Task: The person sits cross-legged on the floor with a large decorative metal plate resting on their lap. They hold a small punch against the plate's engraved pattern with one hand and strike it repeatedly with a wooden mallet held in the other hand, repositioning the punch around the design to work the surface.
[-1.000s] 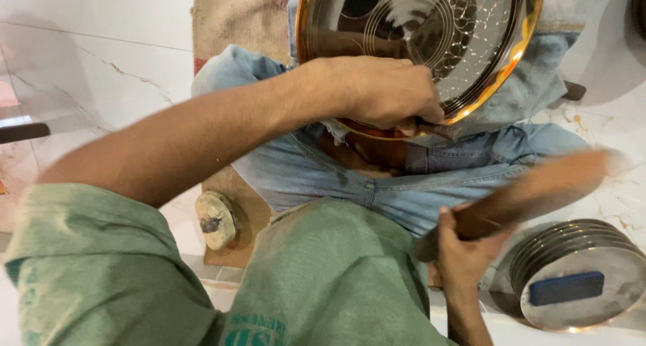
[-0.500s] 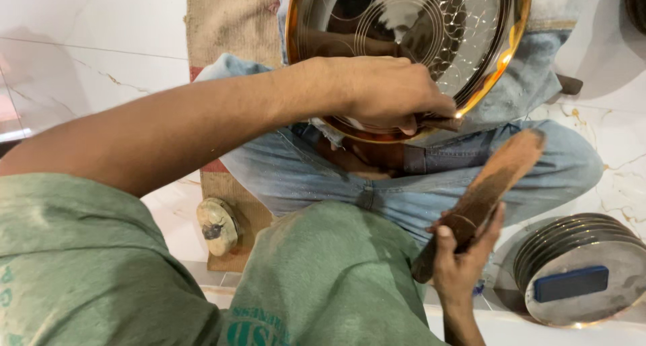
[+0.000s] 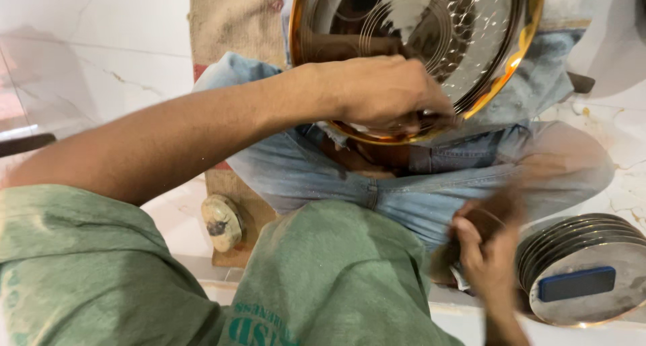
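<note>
Over the lap, against the blue denim jeans [image 3: 431, 184], the scene has changed mostly on the right side: half a second ago the long brown wooden stick stood out clearly, slanting up from the right hand toward the knee, whereas now it is a wide brownish smear [image 3: 531, 178] across the jeans, too blurred to show its outline. The right hand [image 3: 486, 252] sits low, just left of the stack of flat round steel plates [image 3: 592, 265], about where it was before, its fingers curled shut around the lower end of that blurred stick. The large round shiny metal plate with a golden rim and engraved concentric rings [image 3: 457, 36] stays at the top of the view, tilted toward the camera, in nearly the same place as in the earlier frame. The left hand [image 3: 383, 94] has kept its grip there: its fingers are closed over the plate's lower rim, pinching the edge just above the jeans, with the bare forearm reaching in from the left. A dark blue rectangular block [image 3: 577, 283] lies on top of the steel stack. Beside the left knee, a rounded pale stone knob [image 3: 222, 223] sits on a brown wooden board [image 3: 252, 215] resting on the white marble floor [image 3: 94, 63].
</note>
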